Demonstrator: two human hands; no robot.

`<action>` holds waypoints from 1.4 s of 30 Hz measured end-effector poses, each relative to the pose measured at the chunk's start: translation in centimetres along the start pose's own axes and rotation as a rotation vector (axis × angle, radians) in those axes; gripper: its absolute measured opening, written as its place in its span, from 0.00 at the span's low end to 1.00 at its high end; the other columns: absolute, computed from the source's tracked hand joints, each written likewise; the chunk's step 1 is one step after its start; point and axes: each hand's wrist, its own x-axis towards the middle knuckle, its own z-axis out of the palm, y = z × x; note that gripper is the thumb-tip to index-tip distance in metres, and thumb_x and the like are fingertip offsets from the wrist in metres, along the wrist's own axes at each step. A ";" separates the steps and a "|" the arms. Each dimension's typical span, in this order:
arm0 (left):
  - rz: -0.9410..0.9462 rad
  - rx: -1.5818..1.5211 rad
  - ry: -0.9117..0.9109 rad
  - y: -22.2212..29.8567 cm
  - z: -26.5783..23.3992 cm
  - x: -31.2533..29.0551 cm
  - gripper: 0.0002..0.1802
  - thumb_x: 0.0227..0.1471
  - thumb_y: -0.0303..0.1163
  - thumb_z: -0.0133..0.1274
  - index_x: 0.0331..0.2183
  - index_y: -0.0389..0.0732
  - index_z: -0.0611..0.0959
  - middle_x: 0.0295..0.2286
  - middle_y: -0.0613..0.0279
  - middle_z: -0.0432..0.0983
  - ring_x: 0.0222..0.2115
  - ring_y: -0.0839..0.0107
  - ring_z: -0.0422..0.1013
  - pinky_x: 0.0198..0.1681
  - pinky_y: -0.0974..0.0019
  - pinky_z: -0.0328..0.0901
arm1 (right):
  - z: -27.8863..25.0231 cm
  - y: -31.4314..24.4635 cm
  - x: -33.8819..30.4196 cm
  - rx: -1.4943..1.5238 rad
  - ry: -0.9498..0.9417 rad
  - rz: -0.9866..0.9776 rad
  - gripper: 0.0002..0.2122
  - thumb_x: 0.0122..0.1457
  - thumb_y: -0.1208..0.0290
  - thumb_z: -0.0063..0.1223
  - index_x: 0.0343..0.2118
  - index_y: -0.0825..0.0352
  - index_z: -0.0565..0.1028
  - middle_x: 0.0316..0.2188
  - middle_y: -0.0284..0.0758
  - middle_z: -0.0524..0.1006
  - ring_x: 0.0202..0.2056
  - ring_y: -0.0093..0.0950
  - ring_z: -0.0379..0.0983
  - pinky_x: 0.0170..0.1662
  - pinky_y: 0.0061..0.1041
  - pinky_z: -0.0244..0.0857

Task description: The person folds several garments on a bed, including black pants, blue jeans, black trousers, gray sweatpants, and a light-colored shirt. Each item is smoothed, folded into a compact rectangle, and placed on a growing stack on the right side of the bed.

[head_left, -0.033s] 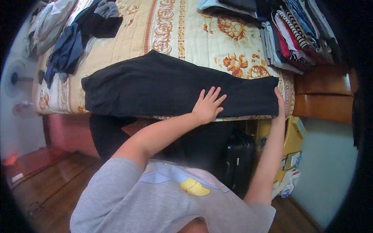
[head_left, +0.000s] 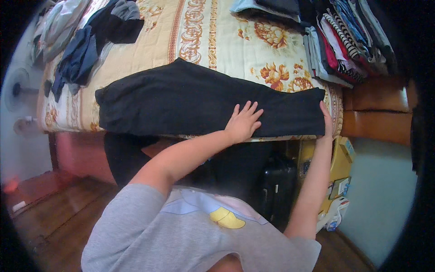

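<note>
A pair of black trousers, folded lengthwise, lies stretched across the near edge of the bed. The wider waist end is at the left, the narrower leg hem at the right. My left hand rests flat on the lower leg, right of the middle, its fingers spread. At the far right my right hand lies along the hem, seen nearly edge-on. Its fingers look stretched out along the cloth's edge, and part of them is hidden.
The bed has a cream and brown flowered cover. Loose clothes are heaped at the far left; folded clothes stand in rows at the far right. A wooden piece of furniture adjoins the bed. A black suitcase stands below its edge.
</note>
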 end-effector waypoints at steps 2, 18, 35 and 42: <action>-0.113 -0.561 0.060 -1.2 -0.8 0.8 0.25 0.54 0.39 0.42 0.52 0.40 0.65 0.51 0.51 0.61 0.53 0.57 0.56 0.56 0.53 0.48 | 4.1 -0.7 -1.3 0.015 -0.088 -0.004 0.18 0.55 0.64 0.49 0.46 0.67 0.67 0.40 0.33 0.72 0.41 0.25 0.69 0.43 0.25 0.63; -0.728 -1.353 0.179 -11.1 -10.4 -4.1 0.22 0.51 0.49 0.47 0.39 0.41 0.74 0.34 0.62 0.73 0.34 0.67 0.69 0.38 0.63 0.64 | 19.2 18.6 -2.2 -0.427 -0.230 -0.141 0.16 0.59 0.71 0.39 0.50 0.67 0.63 0.26 0.36 0.74 0.19 0.22 0.70 0.23 0.17 0.62; -0.618 0.285 0.307 -8.2 -10.0 -6.1 0.14 0.53 0.41 0.42 0.26 0.39 0.68 0.19 0.46 0.73 0.23 0.52 0.72 0.25 0.52 0.66 | 14.8 18.2 -0.7 -1.710 0.384 -0.590 0.32 0.55 0.58 0.44 0.59 0.64 0.47 0.61 0.40 0.45 0.62 0.38 0.38 0.55 0.58 0.37; -0.613 0.361 0.176 -8.7 -12.8 -7.6 0.21 0.48 0.48 0.47 0.20 0.38 0.75 0.20 0.49 0.74 0.25 0.53 0.72 0.27 0.53 0.66 | 16.4 19.7 0.7 -1.881 0.202 -0.582 0.33 0.56 0.49 0.38 0.60 0.61 0.45 0.62 0.33 0.38 0.63 0.35 0.32 0.54 0.61 0.30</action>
